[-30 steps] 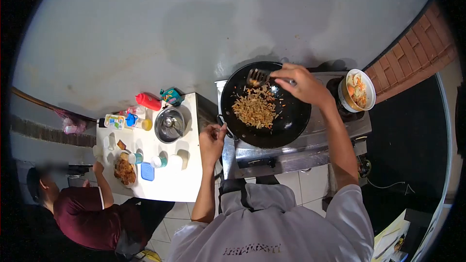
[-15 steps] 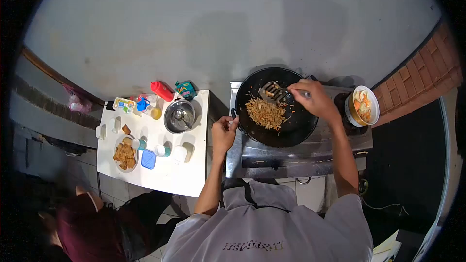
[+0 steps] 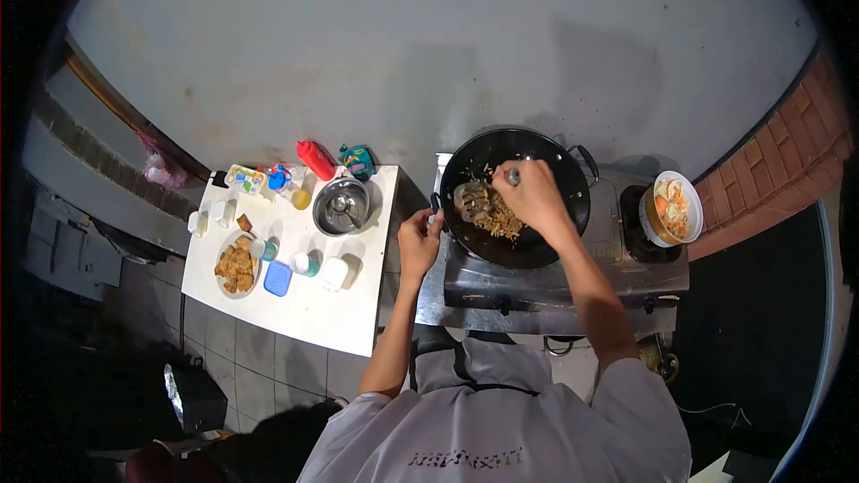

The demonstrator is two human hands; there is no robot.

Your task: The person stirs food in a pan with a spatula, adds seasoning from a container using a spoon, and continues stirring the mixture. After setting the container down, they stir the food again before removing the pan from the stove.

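Observation:
A black wok (image 3: 537,249) stands on the steel stove (image 3: 573,284), with chopped brown food (image 3: 510,217) in it. My right hand (image 3: 534,192) is closed round the handle of a slotted spatula (image 3: 474,202), over the middle of the wok. The spatula's head lies at the left part of the food. At the wok's left rim, my left hand (image 3: 420,237) is closed on the wok's left handle (image 3: 436,202), with something pale between the fingers.
On the white table (image 3: 344,326) at left are a steel bowl (image 3: 341,207), a red bottle (image 3: 315,160), a plate of fried food (image 3: 236,266), cups and a blue lid (image 3: 277,278). A bowl of vegetables (image 3: 673,207) sits on the right burner. Part of a person (image 3: 170,463) shows at lower left.
My right hand and the spatula have moved left across the wok. The person at lower left has moved down, mostly out of view. The view has shifted slightly.

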